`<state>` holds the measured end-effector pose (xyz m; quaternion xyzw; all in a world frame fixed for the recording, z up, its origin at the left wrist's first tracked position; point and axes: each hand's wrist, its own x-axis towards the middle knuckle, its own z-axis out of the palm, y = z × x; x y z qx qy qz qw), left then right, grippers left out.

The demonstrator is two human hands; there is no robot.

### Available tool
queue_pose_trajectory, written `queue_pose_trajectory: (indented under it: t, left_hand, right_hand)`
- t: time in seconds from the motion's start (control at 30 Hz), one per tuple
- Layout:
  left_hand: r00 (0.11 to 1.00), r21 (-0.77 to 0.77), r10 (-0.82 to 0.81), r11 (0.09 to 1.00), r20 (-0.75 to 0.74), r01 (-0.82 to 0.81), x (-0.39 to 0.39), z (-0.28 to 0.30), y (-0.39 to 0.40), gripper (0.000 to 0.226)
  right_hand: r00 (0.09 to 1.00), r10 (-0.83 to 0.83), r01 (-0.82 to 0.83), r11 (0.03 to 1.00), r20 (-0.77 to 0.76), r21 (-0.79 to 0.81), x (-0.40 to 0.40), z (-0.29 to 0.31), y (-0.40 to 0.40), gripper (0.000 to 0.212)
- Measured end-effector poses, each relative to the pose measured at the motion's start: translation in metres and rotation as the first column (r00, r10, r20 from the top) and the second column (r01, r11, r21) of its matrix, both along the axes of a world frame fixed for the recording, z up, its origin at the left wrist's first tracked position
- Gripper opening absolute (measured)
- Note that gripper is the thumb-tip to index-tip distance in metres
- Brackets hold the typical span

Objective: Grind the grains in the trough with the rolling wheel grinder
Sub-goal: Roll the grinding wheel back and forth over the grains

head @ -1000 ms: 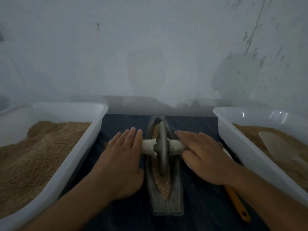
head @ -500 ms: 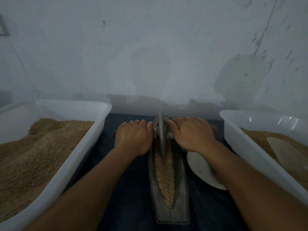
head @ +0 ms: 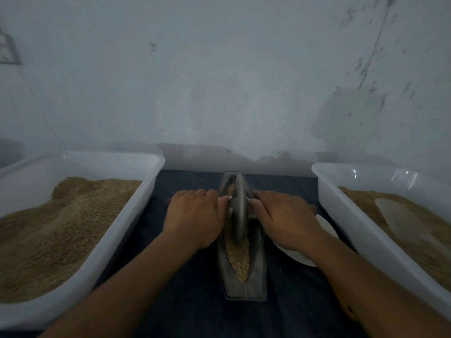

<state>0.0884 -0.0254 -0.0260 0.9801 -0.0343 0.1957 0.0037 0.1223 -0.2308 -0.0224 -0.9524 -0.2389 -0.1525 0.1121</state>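
A narrow grey trough point(head: 244, 286) lies lengthwise on the dark cloth, with tan grains point(head: 238, 259) along its groove. The grey rolling wheel point(head: 238, 208) stands upright in the far half of the trough. Its pale axle handle point(head: 225, 200) sticks out on both sides and is mostly covered. My left hand point(head: 195, 215) grips the left end, fingers curled over it. My right hand point(head: 285, 218) grips the right end the same way. Both thumbs lie close to the wheel.
A white tub point(head: 136, 215) heaped with tan grain stands at the left. Another white tub point(head: 341, 215) at the right holds grain and a pale scoop point(head: 400, 215). A white plate point(head: 324, 228) lies under my right wrist. A wall stands close behind.
The wheel rolled from mid-trough to the far end, then came back a little toward me. My fingers went from lying flat on the handle to curled over it.
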Motion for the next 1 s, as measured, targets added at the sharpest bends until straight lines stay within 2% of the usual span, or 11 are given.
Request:
queue_pose_trajectory:
  t: [0.13,0.27,0.37,0.43,0.5,0.63,0.77,0.9,1.0]
  left_hand:
    - [0.996,0.008,-0.085,0.996,0.009,0.084,-0.033,0.006,0.006,0.044]
    - [0.988,0.092,-0.150,0.984,-0.029,0.152,-0.059,0.012,0.007,0.049]
    - [0.981,0.169,-0.144,0.972,-0.130,0.165,-0.061,0.020,0.009,0.072]
    - [0.986,0.224,-0.110,0.965,-0.122,0.136,-0.056,0.024,0.008,0.066]
    - [0.992,0.262,-0.061,0.961,-0.113,0.089,-0.050,0.020,0.005,0.052]
    - [0.996,0.274,0.025,0.962,-0.087,0.000,-0.032,0.005,0.007,0.028]
    - [0.997,0.203,0.061,0.978,-0.039,-0.052,-0.008,-0.005,0.009,0.032]
    - [0.998,0.175,0.044,0.983,0.045,-0.051,0.019,-0.006,0.007,0.030]
    - [0.996,0.177,0.024,0.983,0.089,-0.040,0.039,-0.003,0.007,0.031]
  right_hand:
    - [0.999,0.041,-0.039,0.998,0.027,-0.055,-0.026,0.001,-0.006,0.046]
    - [0.996,0.080,-0.079,0.996,0.025,-0.031,-0.048,-0.002,-0.022,0.045]
    - [0.995,0.096,-0.096,0.991,-0.005,-0.094,-0.054,-0.006,-0.034,0.058]
    - [0.996,0.069,-0.075,0.988,-0.048,-0.133,-0.052,-0.007,-0.037,0.072]
    - [0.998,0.040,-0.048,0.985,-0.051,-0.165,-0.046,-0.008,-0.034,0.076]
    - [0.998,0.037,-0.026,0.980,0.050,-0.197,-0.025,-0.010,-0.022,0.055]
    - [0.993,0.024,0.002,0.975,0.115,-0.220,0.003,-0.008,-0.009,0.042]
    - [0.994,-0.044,0.068,0.969,0.104,-0.240,0.029,-0.010,-0.005,0.060]
    - [0.992,-0.125,0.124,0.970,0.007,-0.210,0.045,-0.009,-0.004,0.075]
